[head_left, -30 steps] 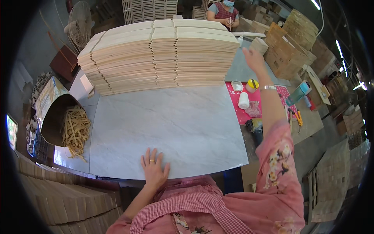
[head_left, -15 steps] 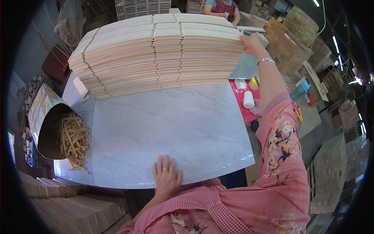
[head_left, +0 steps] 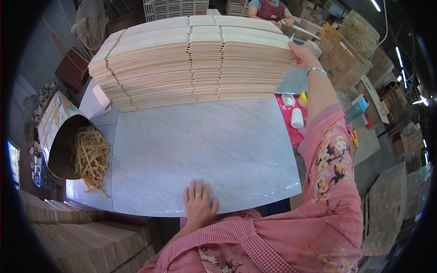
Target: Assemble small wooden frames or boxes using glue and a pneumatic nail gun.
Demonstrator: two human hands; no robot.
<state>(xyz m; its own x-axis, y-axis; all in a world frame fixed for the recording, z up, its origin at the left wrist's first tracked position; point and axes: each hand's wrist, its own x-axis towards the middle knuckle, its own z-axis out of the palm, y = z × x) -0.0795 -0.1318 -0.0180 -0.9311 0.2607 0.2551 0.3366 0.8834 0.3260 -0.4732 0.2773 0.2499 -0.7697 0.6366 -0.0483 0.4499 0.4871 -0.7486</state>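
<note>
A tall stack of pale wooden boards (head_left: 246, 63) with notched edges spans the far side of the marble-patterned table (head_left: 200, 145). My right hand (head_left: 304, 55), with a silver bangle at the wrist, reaches out to the stack's upper right end. Its fingers are closed on the end of a board there; the fingertips are partly hidden. Flat on the near edge of the tabletop lies my left hand (head_left: 199, 207), fingers spread, a ring on one of them, holding nothing.
A round container (head_left: 59, 132) on its side spills tan flat strips (head_left: 92, 157) at the left. Right of the stack are a pink mat (head_left: 287, 113), a white bottle (head_left: 297, 118) and a teal bottle (head_left: 356, 110). Another person (head_left: 269, 11) works beyond the stack.
The whole view has shifted, so the stack and table sit slightly farther right. Both my hands keep their places on the board and the table. The other person's hands have moved.
</note>
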